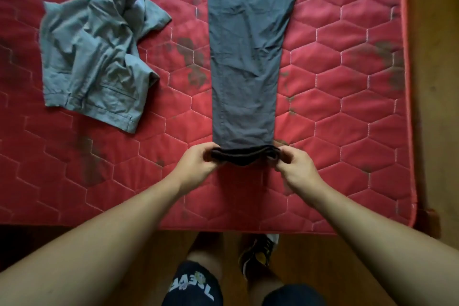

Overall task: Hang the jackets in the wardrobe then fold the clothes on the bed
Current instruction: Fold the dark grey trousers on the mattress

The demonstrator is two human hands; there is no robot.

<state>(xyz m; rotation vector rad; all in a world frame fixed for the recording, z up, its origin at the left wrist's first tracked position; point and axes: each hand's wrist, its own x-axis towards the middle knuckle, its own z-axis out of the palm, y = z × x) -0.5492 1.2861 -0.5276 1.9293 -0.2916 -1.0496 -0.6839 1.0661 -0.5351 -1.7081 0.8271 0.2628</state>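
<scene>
— Where are the trousers?
— The long dark grey cotton trousers (248, 57) lie flat on the red hexagon-quilted bed (352, 112), legs stacked, stretching from the centre toward 12 o'clock.
— And the hands?
— The left hand (198, 164) and the right hand (299, 169) each grip one corner of the hem end, fingers curled round the cloth, which is bunched between them.
— Anything else on the bed?
— A crumpled light grey garment (99, 57) at 10 o'clock, well apart from the trousers.
</scene>
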